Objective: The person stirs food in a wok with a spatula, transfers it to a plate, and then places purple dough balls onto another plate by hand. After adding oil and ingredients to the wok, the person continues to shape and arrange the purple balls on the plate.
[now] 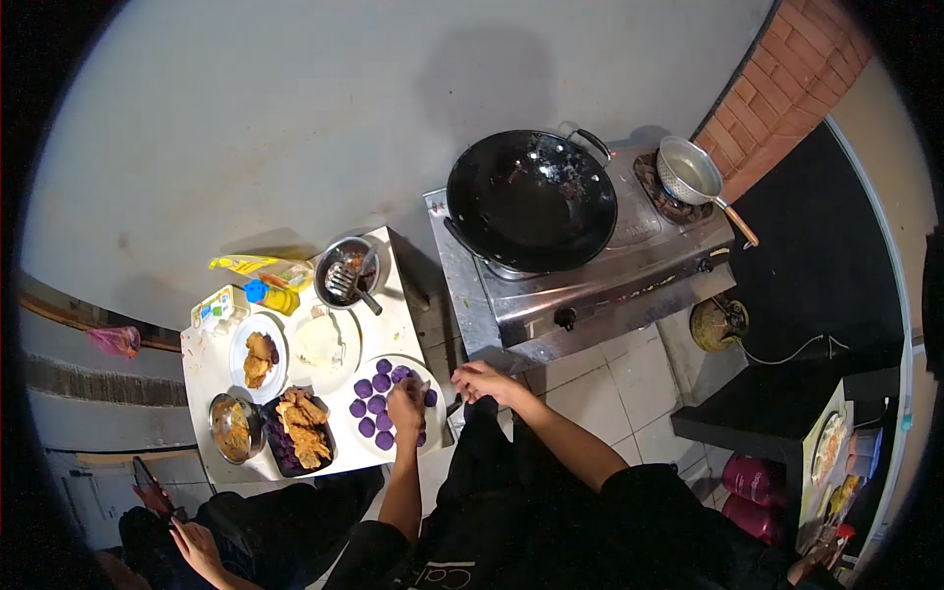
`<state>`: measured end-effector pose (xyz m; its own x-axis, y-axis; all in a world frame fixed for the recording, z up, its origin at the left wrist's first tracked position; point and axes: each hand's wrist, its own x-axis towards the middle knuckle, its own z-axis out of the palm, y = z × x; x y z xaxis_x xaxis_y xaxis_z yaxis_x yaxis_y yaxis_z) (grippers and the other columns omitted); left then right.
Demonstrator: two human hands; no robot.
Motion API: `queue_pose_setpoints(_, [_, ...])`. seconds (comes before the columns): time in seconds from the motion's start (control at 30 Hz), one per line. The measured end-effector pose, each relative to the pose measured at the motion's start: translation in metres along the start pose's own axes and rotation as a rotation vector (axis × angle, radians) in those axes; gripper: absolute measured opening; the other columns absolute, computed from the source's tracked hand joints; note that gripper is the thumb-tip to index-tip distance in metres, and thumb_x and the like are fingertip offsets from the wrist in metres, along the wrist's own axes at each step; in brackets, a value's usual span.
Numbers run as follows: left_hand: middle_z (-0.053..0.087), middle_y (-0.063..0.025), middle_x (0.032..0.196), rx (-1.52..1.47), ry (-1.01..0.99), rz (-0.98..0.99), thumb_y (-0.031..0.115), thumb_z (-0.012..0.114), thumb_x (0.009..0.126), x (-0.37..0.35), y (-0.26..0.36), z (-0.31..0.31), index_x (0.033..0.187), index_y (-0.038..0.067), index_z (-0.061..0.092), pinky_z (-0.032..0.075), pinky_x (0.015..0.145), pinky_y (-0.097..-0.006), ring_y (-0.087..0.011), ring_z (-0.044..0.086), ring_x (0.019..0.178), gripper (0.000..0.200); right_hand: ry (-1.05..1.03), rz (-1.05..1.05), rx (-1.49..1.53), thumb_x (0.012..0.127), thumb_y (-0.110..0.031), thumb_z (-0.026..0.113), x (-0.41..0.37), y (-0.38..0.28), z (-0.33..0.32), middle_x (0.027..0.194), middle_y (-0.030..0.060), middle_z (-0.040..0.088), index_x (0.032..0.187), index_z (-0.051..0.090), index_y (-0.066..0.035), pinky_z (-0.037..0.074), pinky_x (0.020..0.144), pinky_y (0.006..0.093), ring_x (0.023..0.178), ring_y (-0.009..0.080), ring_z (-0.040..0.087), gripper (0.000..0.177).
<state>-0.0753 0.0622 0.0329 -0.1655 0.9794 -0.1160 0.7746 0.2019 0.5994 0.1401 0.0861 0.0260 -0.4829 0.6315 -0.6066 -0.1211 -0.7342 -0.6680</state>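
My left hand [404, 406] is over a white plate [364, 451] of several round purple dough balls [367, 427]. Its fingers curl down among the balls, and what lies between them is hidden. To the right of the plate, my right hand [484, 382] hovers with bent, loosely parted fingers and nothing visible in it. Another white plate [346, 372] carries a pale, whitish mass [321, 339] just left of the balls. Below that, a dark tray [328, 460] holds fried golden pieces [304, 429] beside purple bits.
A black wok [531, 202] sits on the steel stove [590, 305], with a strainer-like saucepan [689, 171] on the right burner. Metal bowls [346, 272], a yellow bottle [280, 299] and a plate of fried food [259, 359] share the white table [403, 324]. Another person's hand [200, 551] is lower left.
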Motion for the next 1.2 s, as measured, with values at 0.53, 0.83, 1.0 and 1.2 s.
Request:
queue_pose_setpoints(0.53, [0.065, -0.0138, 0.094, 0.124, -0.174, 0.278, 0.018, 0.083, 0.065, -0.006, -0.024, 0.01, 0.096, 0.006, 0.064, 0.047, 0.077, -0.0441, -0.0359, 0.057, 0.088, 0.038, 0.079, -0.002, -0.117, 0.097, -0.026, 0.052, -0.021, 0.021, -0.005, 0.083, 0.0057, 0.062, 0.103, 0.057, -0.005, 0.051, 0.055, 0.0275, 0.062, 0.0136, 0.06, 0.023])
queue_pose_setpoints(0.83, [0.067, -0.0133, 0.079, 0.094, -0.121, 0.335, 0.02, 0.084, 0.063, -0.005, -0.033, 0.004, 0.083, 0.004, 0.069, 0.048, 0.07, -0.0435, -0.0374, 0.06, 0.076, 0.03, 0.068, -0.053, -0.12, 0.098, -0.024, 0.051, -0.029, 0.006, -0.001, 0.082, 0.0057, 0.061, 0.104, 0.057, -0.002, 0.05, 0.053, 0.0264, 0.061, 0.0125, 0.059, 0.024])
queue_pose_setpoints(1.0, [0.069, -0.0092, 0.074, -0.156, -0.188, 0.105, 0.017, 0.083, 0.071, -0.004, 0.018, -0.025, 0.088, 0.001, 0.07, 0.051, 0.059, -0.0327, -0.0247, 0.064, 0.062, 0.027, 0.098, -0.139, -0.186, 0.098, -0.025, 0.054, -0.028, 0.0, 0.001, 0.081, 0.0054, 0.061, 0.105, 0.057, -0.001, 0.049, 0.052, 0.0253, 0.06, 0.0117, 0.059, 0.025])
queue_pose_setpoints(1.2, [0.07, -0.0063, 0.08, -0.748, -0.445, 0.061, 0.007, 0.074, 0.084, 0.006, 0.112, -0.058, 0.102, -0.003, 0.066, 0.053, 0.061, -0.0225, -0.0089, 0.064, 0.07, 0.022, 0.069, -0.442, -0.215, 0.099, -0.026, 0.054, -0.073, -0.045, 0.014, 0.08, 0.0054, 0.061, 0.106, 0.057, 0.001, 0.05, 0.053, 0.0247, 0.062, 0.0112, 0.06, 0.028])
